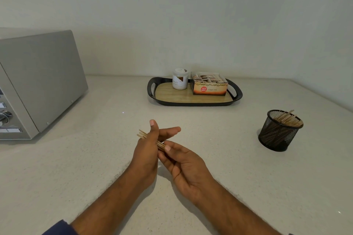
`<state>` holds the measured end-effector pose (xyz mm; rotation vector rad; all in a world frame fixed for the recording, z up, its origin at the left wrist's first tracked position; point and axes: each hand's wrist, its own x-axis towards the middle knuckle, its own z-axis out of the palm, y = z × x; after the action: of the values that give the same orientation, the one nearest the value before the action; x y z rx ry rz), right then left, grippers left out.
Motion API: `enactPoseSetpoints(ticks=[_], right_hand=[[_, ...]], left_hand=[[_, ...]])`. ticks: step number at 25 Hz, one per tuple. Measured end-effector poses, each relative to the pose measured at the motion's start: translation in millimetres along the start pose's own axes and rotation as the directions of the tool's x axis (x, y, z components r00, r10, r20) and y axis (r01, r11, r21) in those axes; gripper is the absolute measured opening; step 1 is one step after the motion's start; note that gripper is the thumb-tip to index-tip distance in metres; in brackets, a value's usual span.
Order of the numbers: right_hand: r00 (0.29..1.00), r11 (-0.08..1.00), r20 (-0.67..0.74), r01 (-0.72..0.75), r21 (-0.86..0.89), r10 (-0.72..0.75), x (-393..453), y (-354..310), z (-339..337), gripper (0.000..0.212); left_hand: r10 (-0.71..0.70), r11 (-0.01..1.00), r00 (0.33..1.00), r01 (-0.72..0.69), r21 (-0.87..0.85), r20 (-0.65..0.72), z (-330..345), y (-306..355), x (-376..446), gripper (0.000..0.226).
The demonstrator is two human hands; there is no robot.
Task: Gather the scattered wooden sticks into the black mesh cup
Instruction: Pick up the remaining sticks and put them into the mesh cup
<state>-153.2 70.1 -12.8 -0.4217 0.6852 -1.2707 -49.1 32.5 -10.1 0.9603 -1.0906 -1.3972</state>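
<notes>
A small bundle of wooden sticks (142, 134) is held low over the middle of the counter. My left hand (148, 150) has its fingers stretched out along the bundle, thumb raised. My right hand (181, 160) pinches the bundle's near end between thumb and fingers. The stick tips poke out to the left past my left hand; the middle of the bundle is hidden by it. The black mesh cup (278, 135) stands at the right of the counter, well apart from both hands, with several wooden sticks (287, 117) leaning inside it.
A silver microwave (38, 80) fills the left side. At the back stands a black-rimmed wooden tray (194, 99) with a white jar (180, 79) and a ginger tea box (209, 84). The pale counter (76, 168) meets walls behind and at the right.
</notes>
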Motion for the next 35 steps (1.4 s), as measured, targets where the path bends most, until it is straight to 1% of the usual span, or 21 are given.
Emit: enactPoseSetpoints(ticks=[2, 4, 7, 8, 9, 10, 12, 13, 14, 16, 17, 18, 19, 20, 22, 24, 26, 28, 30, 33, 35], right_hand=[[1.0, 0.999, -0.003, -0.008, -0.033, 0.008, 1.4, -2.1, -2.4, 0.015], [1.0, 0.998, -0.016, -0.004, -0.058, 0.003, 2.8, -9.0, -6.1, 0.012], [0.997, 0.991, -0.067, 0.014, -0.137, -0.023, 5.4, -23.1, -13.4, 0.009], [0.997, 0.986, -0.076, 0.013, -0.166, -0.026, 6.1, -26.0, -15.3, 0.009], [0.997, 0.981, -0.075, 0.009, -0.193, -0.024, 6.5, -27.5, -16.4, 0.009], [0.998, 0.975, -0.065, 0.005, -0.222, -0.02, 6.7, -27.6, -16.9, 0.011], [0.999, 0.958, -0.031, 0.01, -0.288, -0.02, 6.3, -25.6, -17.3, 0.013], [1.0, 0.949, -0.016, 0.016, -0.315, -0.023, 6.2, -25.1, -17.3, 0.013], [1.0, 0.944, -0.005, 0.022, -0.331, -0.025, 6.0, -25.1, -17.5, 0.013], [1.0, 0.937, 0.014, 0.031, -0.348, -0.028, 5.4, -26.5, -18.6, 0.014], [0.999, 0.931, 0.019, 0.034, -0.364, -0.029, 5.0, -27.5, -19.1, 0.014], [0.999, 0.925, 0.025, 0.036, -0.378, -0.029, 4.5, -28.1, -19.0, 0.014], [0.999, 0.922, 0.031, 0.039, -0.384, -0.029, 4.0, -29.1, -18.6, 0.013], [0.999, 0.923, 0.035, 0.046, -0.382, -0.035, 3.4, -30.6, -18.6, 0.013], [0.997, 0.918, 0.027, 0.081, -0.387, -0.077, 1.9, -37.1, -20.1, 0.014], [0.989, 0.889, 0.024, 0.139, -0.436, -0.143, -0.9, -45.0, -22.2, 0.012], [0.981, 0.835, 0.049, 0.188, -0.517, -0.19, -5.3, -50.8, -22.6, 0.01], [0.973, 0.757, 0.072, 0.217, -0.616, -0.22, -9.2, -55.8, -21.9, 0.01], [0.967, 0.692, 0.076, 0.229, -0.685, -0.244, -11.6, -63.7, -21.8, 0.01], [0.951, 0.667, 0.061, 0.258, -0.699, -0.304, -17.1, -89.0, -28.5, 0.011], [0.932, 0.646, 0.029, 0.273, -0.713, -0.362, -23.5, -116.2, -36.5, 0.012]], left_hand=[[-0.004, 0.999, 0.998, 0.002, 0.038, 0.057, 1.0, -3.6, -0.8, 0.065], [0.036, 0.999, 0.999, -0.036, 0.001, 0.04, 1.1, -1.0, -1.1, 0.061], [0.09, 0.981, 0.984, -0.114, -0.158, -0.151, -8.9, 7.9, 2.9, 0.055], [0.102, 0.976, 0.977, -0.135, -0.171, -0.185, -13.1, 9.3, 4.5, 0.053], [0.12, 0.981, 0.977, -0.144, -0.13, -0.177, -15.5, 9.3, 5.2, 0.053], [0.136, 0.988, 0.983, -0.143, -0.05, -0.127, -15.7, 7.7, 4.6, 0.055], [0.121, 0.982, 0.993, -0.119, 0.145, -0.007, -11.5, 1.9, 1.9, 0.059], [0.115, 0.96, 0.993, -0.114, 0.257, 0.011, -9.8, -0.8, 0.7, 0.058], [0.139, 0.913, 0.99, -0.13, 0.386, 0.005, -9.5, -2.9, 0.8, 0.056], [0.23, 0.759, 0.973, -0.173, 0.627, -0.011, -12.2, -6.4, 3.1, 0.054], [0.265, 0.69, 0.964, -0.172, 0.703, -0.024, -13.6, -7.1, 4.7, 0.055], [0.287, 0.651, 0.957, -0.162, 0.742, -0.044, -14.4, -7.1, 6.1, 0.057], [0.3, 0.641, 0.952, -0.156, 0.752, -0.058, -14.2, -6.9, 7.4, 0.057], [0.297, 0.66, 0.952, -0.147, 0.737, -0.075, -13.3, -6.6, 8.0, 0.056], [0.233, 0.755, 0.961, -0.082, 0.65, -0.149, -10.9, -4.9, 9.2, 0.052], [0.124, 0.836, 0.97, 0.01, 0.549, -0.207, -9.8, -3.4, 10.1, 0.046], [0.028, 0.875, 0.981, 0.068, 0.479, -0.191, -8.8, -3.6, 9.4, 0.044], [-0.028, 0.897, 0.99, 0.087, 0.434, -0.14, -6.2, -4.2, 8.2, 0.045], [-0.018, 0.898, 0.995, 0.058, 0.437, -0.095, -4.6, -5.0, 7.0, 0.046], [0.107, 0.885, 0.992, -0.064, 0.461, -0.067, -11.0, -7.6, 8.7, 0.047], [0.232, 0.787, 0.972, -0.163, 0.595, -0.04, -21.7, -10.1, 14.3, 0.046]])
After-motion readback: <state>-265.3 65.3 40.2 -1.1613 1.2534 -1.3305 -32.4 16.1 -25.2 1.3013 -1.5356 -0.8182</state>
